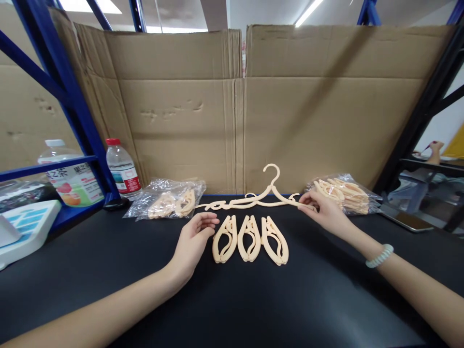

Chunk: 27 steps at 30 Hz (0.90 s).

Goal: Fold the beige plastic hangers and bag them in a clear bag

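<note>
An unfolded cream plastic hanger (253, 197) lies at the back of the black table, hook pointing up against the cardboard. My right hand (324, 210) pinches the hanger's right arm tip. My left hand (194, 239) rests palm-in on the table, fingers loosely curled and holding nothing, just below the hanger's left arm. Three folded cream hangers (250, 238) lie side by side in a row between my hands, nearest my left hand. A pale bead bracelet (379, 256) sits on my right wrist.
A clear bag of folded hangers (168, 202) lies back left, another bag (344, 193) back right. Two water bottles (123, 169) stand by the blue rack post (72, 101). Cardboard sheets (239, 106) wall the back. A phone (406, 220) lies at right.
</note>
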{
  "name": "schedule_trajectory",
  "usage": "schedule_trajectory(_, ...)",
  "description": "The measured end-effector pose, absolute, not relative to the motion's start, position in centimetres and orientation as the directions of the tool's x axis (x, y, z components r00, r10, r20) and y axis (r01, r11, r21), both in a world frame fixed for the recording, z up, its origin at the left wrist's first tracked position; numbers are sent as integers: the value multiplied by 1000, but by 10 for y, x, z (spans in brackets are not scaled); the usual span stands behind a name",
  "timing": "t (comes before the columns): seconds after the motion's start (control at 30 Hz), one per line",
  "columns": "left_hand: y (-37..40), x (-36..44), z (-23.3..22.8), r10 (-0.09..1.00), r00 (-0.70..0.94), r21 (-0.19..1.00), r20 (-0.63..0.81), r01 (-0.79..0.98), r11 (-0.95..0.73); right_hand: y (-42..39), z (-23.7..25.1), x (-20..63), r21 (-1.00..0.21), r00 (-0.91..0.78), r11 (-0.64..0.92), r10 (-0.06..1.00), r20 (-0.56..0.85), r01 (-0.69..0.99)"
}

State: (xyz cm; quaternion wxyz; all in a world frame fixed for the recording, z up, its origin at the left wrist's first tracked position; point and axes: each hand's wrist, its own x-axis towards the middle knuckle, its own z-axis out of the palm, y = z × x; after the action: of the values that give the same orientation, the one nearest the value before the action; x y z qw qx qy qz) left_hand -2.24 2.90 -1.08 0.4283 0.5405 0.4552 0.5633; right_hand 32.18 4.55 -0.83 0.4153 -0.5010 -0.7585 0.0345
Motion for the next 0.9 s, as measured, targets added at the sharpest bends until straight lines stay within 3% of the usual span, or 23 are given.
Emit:
schedule_trajectory(0.13, 31, -26, -9, 983, -74, 983, 167, -69, -172, 36, 3, 320, -494, -126, 510, 774, 620, 704)
schedule_trajectory(0.27, 28, -25, -7, 987, -90, 986, 136, -84, -144, 26, 8, 309, -425, -171, 518, 760, 627, 742)
schedule_trajectory(0.47, 21, -21, -8, 959, 80, 962, 270, 22, -273, 18, 6, 293, -355, -319, 596, 739, 594, 720)
schedule_trajectory(0.63, 19, -19, -10, 936, 214, 952, 280, 61, -299, 12, 7, 287, -346, -347, 625, 721, 600, 700)
schedule_trajectory(0.8, 19, -20, -7, 943, 182, 947, 280, 106, -302, 11, 7, 287, -323, -362, 644, 699, 617, 694)
schedule_trajectory(0.9, 18, -20, -7, 944, 152, 943, 292, 120, -311, 12, 7, 288, -236, -418, 673, 656, 628, 701)
